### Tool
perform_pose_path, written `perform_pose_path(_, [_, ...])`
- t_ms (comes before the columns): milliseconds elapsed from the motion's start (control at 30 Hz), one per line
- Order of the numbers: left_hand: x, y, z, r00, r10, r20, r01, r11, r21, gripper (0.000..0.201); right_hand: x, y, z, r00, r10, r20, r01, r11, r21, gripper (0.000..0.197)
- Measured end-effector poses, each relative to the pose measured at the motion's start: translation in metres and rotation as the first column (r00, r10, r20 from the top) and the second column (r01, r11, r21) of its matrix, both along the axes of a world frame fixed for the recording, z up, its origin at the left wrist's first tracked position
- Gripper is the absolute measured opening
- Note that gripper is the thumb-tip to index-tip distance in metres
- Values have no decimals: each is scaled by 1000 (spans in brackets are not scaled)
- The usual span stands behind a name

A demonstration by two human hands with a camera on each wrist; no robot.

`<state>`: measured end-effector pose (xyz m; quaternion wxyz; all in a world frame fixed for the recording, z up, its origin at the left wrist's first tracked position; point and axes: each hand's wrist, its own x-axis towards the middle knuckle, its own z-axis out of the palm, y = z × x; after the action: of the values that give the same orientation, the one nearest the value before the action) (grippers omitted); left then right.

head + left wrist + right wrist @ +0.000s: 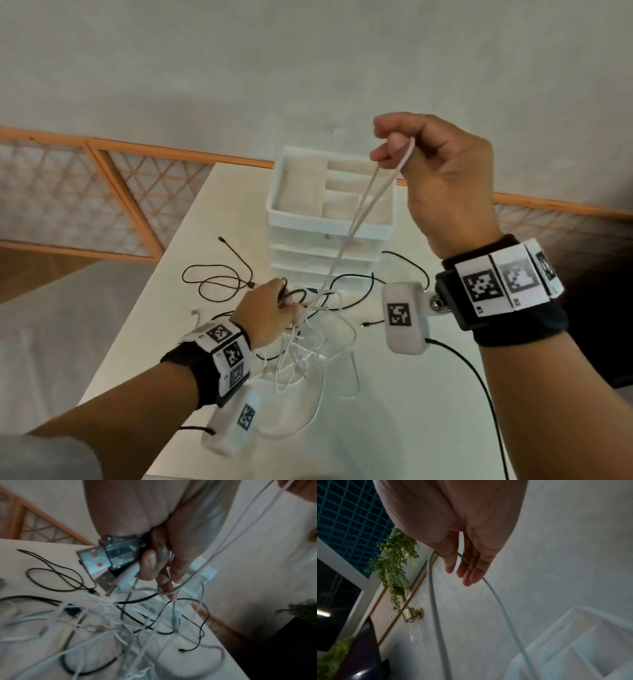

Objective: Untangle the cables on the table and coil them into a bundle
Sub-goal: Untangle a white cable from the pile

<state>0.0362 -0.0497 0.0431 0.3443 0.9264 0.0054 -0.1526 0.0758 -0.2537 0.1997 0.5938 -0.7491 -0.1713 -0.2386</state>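
Head view, near to far: the tangle of white cables [308, 356] lies on the surface [394, 428] at 6 o'clock, strands blurred and hard to separate. At 9 o'clock the left hand [265, 313] clamps several strands and a black cable [219, 277]; what else it holds is unclear. At 1 o'clock the raised right hand [435, 181] pinches a white cable loop [363, 212] crossing the white organizer [329, 219].

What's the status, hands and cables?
Right hand lifts white cable loop. Left hand grips tangle. Black cables still snarled in.
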Motion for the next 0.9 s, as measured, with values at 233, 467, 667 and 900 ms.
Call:
perform_pose_path(233, [35, 61, 14, 967, 239, -90, -251, 957, -146, 31, 9, -30, -31, 927, -367, -77, 370, 929, 24, 40])
perform_pose_path(467, [52, 53, 76, 910, 403, -101, -376, 696, -612, 17, 6, -6, -69, 906, -272, -325, 188, 946, -266, 16])
perform_pose_path(667, [29, 11, 112, 995, 94, -32, -91, 749, -657, 30, 6, 14, -62, 941, -182, -285, 75, 935, -348, 19])
perform_pose_path(900, [20, -11, 87, 995, -14, 101, 62, 866, -496, 19, 14, -9, -56, 932, -333, -143, 275, 908, -317, 7])
